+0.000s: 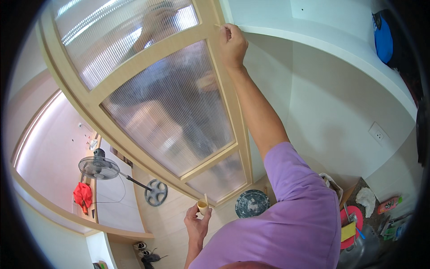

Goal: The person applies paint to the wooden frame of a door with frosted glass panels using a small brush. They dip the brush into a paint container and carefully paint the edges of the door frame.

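Observation:
My left hand (pixel 196 226) is closed round a small pale-yellow cup (pixel 203 206), held low in front of the door's lower corner. A thin light stick (pixel 206 197) rises out of the cup's mouth. Higher up, my right arm reaches to the wooden-framed door (pixel 213 54) with ribbed translucent panels (pixel 170 107). There my right hand (pixel 234 45) is closed in a pinch at the frame's upright edge. From its fingertips a short, thin, tan stick-like piece (pixel 218 25) points at the wood; its full shape is hidden by the fingers.
White shelving (pixel 313 38) curves to the right of the door. A round speckled stool top (pixel 252 204) is below it. A standing fan (pixel 99 167) is at left, shoes (pixel 145 253) at lower left. A sink (pixel 360 251) with a red basin (pixel 357 219) stands at lower right.

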`<action>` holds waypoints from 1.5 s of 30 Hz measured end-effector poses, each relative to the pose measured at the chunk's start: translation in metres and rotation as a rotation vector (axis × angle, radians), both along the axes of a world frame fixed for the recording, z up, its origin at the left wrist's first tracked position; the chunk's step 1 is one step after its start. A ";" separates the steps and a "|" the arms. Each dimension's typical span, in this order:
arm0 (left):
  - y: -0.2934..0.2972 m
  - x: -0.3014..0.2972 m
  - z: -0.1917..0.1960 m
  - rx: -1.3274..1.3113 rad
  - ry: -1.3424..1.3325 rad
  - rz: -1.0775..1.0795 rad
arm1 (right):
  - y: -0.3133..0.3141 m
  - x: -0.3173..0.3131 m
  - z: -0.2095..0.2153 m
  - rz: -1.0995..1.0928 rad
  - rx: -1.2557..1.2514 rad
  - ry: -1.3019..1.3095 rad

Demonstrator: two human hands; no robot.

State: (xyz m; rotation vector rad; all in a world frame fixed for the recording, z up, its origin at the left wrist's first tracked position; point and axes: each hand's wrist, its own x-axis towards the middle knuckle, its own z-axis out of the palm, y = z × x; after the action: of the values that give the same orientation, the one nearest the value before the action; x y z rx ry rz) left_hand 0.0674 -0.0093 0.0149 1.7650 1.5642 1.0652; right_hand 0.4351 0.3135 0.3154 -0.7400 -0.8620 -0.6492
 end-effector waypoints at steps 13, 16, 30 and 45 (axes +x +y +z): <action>-0.001 0.000 -0.001 -0.028 0.012 -0.010 | -0.007 0.005 -0.012 0.027 -0.003 -0.004; -0.002 0.001 -0.001 -0.014 -0.003 -0.016 | -0.004 0.004 -0.006 0.040 0.025 -0.002; -0.003 0.002 -0.001 0.001 -0.001 -0.014 | -0.001 0.000 -0.001 -0.064 -0.034 0.010; 0.000 0.003 -0.005 0.013 0.003 -0.019 | 0.002 0.003 0.001 -0.136 0.004 0.010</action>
State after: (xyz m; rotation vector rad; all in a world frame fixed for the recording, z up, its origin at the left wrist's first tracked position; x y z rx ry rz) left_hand 0.0699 -0.0095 0.0103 1.7877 1.5421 1.0665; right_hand 0.4382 0.3154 0.3160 -0.8026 -0.8054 -0.7669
